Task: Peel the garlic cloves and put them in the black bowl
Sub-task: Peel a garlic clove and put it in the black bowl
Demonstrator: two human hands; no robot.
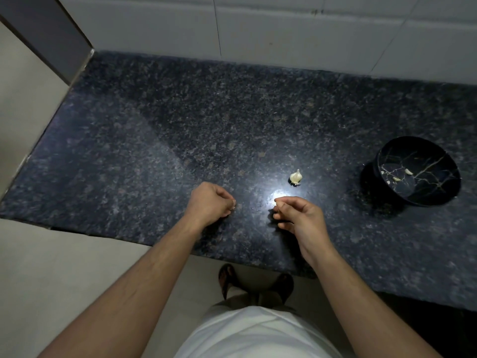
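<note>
A partial garlic bulb (pixel 295 176) lies on the dark granite counter (pixel 180 130), just beyond my right hand. My left hand (pixel 210 204) is curled, and a small pale garlic clove (pixel 234 202) shows at its fingertips. My right hand (pixel 296 215) sits a short way to the right of it, thumb and forefinger pinched together on what looks like a thin strip of peel; it is too small to be sure. The black bowl (pixel 387 153) with gold veining stands at the right and holds a few peeled cloves (pixel 408 171).
A white tiled wall (pixel 284 29) runs along the back of the counter, and a grey side wall closes off the left. The counter's front edge lies just under my forearms. A bright light reflection glares on the stone beside my right hand.
</note>
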